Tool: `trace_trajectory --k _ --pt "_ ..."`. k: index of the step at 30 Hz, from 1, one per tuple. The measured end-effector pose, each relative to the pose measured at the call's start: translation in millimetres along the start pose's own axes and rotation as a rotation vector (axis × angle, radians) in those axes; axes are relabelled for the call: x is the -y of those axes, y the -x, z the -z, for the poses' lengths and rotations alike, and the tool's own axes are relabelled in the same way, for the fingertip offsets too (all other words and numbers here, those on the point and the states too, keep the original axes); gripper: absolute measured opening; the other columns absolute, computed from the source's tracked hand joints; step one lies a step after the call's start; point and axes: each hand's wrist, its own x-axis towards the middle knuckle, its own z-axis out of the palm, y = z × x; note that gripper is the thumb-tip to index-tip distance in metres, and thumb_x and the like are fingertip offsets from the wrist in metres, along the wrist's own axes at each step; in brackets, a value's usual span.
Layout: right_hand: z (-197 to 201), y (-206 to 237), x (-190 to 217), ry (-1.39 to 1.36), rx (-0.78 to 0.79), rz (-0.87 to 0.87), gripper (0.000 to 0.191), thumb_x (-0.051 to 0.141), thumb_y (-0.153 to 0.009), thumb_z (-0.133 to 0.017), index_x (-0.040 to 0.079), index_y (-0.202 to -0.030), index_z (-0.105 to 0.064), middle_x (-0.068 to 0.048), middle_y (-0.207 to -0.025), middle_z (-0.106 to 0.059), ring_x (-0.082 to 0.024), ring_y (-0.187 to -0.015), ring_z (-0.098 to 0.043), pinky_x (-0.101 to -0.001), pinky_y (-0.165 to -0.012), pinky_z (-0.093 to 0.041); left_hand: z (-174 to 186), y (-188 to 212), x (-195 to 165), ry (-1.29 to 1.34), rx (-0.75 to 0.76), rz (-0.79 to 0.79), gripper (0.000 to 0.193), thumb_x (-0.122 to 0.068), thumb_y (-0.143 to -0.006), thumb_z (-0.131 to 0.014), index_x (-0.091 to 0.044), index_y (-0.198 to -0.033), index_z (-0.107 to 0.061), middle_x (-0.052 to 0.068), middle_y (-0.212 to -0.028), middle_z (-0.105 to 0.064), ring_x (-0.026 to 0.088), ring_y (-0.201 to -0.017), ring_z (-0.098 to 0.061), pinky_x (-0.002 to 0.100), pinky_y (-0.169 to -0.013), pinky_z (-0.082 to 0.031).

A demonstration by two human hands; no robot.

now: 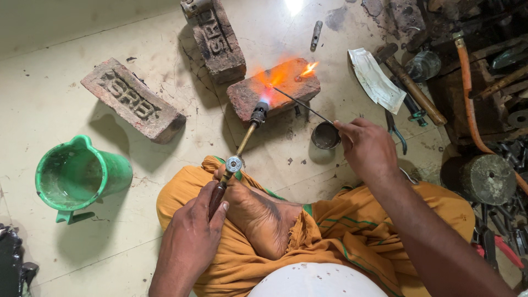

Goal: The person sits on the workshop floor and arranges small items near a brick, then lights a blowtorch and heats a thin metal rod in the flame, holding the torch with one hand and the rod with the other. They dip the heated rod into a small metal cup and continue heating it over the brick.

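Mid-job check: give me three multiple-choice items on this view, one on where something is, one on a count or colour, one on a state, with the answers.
1. Where is the flame playing?
A. On the brick ahead of the torch
B. Inside the jug
C. On the folded cloth

2. How many bricks lie on the floor?
A. One
B. Three
C. Five

3. What does the right hand hold?
A. Nothing
B. A hammer
C. A thin rod

Answers: 1 A, the torch in the left hand points at the glowing brick. 2 B, three bricks show. 3 C, its fingers pinch the rod, tip at the flame.
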Motion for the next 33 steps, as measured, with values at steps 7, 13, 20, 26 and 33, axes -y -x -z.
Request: trace_trajectory --k 7,13,20,26,33 --pt "3.5 -2.2 2.5 0.013 0.009 -0.015 0.026 0.014 -0.094 -0.069 0.017 -0.118 -0.079 -0.009 -0.098 -0.073 -0.033 -0.084 -0.07 -0.0449 -0.075 -0.055 2.8 -0.9 -4.7 0.0 -0.031 -0.037 0.057 -0.032 -0.091 -0.063 -0.013 -0.145 -0.054 0.022 -0.099 -0.071 0.041 -0.092 -0.07 0.051 -0.079 -0.055" --pt "4.0 -3.3 4.6 0.011 0.037 -0.029 0.026 0.014 -0.095 -0.069 0.017 -0.118 -0.078 -0.007 -0.102 -0.074 -0.03 -0.084 -0.072 -0.0432 -0.076 -0.056 5.2 -0.4 -6.6 0.021 -0.025 -0.019 0.054 -0.031 -0.092 -0.062 -0.013 -0.143 -0.055 0.022 -0.1 -0.071 0.041 -0.093 -0.07 0.051 -0.08 -0.055" --pt "-0.4 -2.8 6.2 0.033 0.059 -0.036 0.026 0.015 -0.096 -0.068 0.018 -0.12 -0.078 -0.007 -0.104 -0.074 -0.029 -0.084 -0.072 -0.0424 -0.077 -0.057 4.8 -0.2 -4.7 0.015 0.002 0.025 0.054 -0.032 -0.093 -0.062 -0.013 -0.143 -0.054 0.021 -0.101 -0.071 0.041 -0.095 -0.07 0.051 -0.081 -0.055" --pt "-1.0 -3.0 6.1 0.012 0.051 -0.031 0.026 0.014 -0.095 -0.068 0.017 -0.119 -0.078 -0.008 -0.103 -0.074 -0.03 -0.084 -0.072 -0.0429 -0.077 -0.057 3.5 0.2 -2.7 0.005 -0.001 0.027 0.054 -0.033 -0.093 -0.062 -0.014 -0.143 -0.054 0.022 -0.103 -0.071 0.041 -0.095 -0.069 0.051 -0.082 -0.054" --pt "-0.9 -2.8 6.2 0.01 0.026 -0.017 0.025 0.015 -0.095 -0.069 0.016 -0.118 -0.079 -0.008 -0.103 -0.074 -0.031 -0.084 -0.071 -0.0429 -0.076 -0.057 1.1 0.6 -1.0 -0.004 -0.022 0.0 0.056 -0.032 -0.093 -0.063 -0.014 -0.144 -0.053 0.022 -0.1 -0.071 0.041 -0.093 -0.07 0.051 -0.08 -0.055"
